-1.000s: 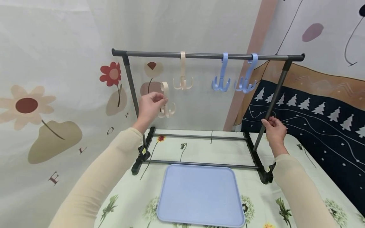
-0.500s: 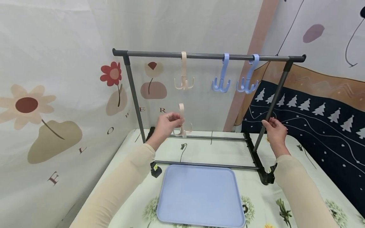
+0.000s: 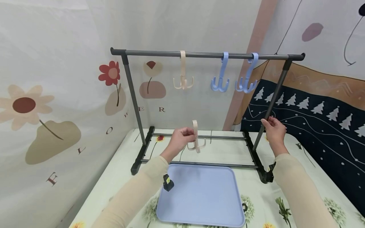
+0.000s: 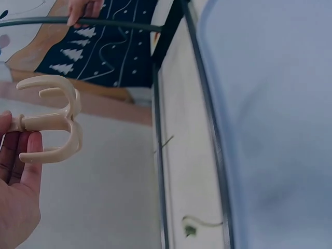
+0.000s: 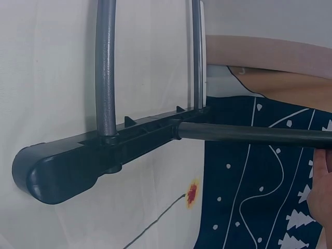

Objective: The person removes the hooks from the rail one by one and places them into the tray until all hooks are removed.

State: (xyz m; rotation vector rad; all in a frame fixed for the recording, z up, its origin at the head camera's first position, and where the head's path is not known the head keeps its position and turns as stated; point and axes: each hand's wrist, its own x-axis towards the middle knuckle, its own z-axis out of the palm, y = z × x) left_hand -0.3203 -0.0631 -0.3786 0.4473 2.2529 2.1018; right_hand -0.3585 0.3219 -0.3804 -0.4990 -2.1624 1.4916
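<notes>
My left hand (image 3: 181, 140) pinches a beige multi-prong hanging hook (image 3: 195, 134) by its stem, above the far edge of the blue tray (image 3: 201, 196). In the left wrist view the prongs of that beige hook (image 4: 57, 119) point back toward the fingers. My right hand (image 3: 274, 131) grips the right upright (image 3: 269, 110) of a dark metal rack; the right wrist view catches only part of this hand (image 5: 321, 192) at its edge. On the rack's top bar (image 3: 202, 55) hang another beige hook (image 3: 182, 71) and two blue hooks (image 3: 221, 74), (image 3: 246, 76).
The rack's black feet (image 3: 142, 152) stand on a flower-patterned cloth (image 3: 119, 190), behind the tray. Two lower bars (image 3: 219, 165) join the feet. A patterned curtain (image 3: 71, 47) hangs behind and to the left, with a dark tree-patterned part (image 3: 313, 126) at right.
My left hand has carried the beige hook down and to the right, from near the hanging beige hook to above the tray's far edge. The right hand stays on the upright.
</notes>
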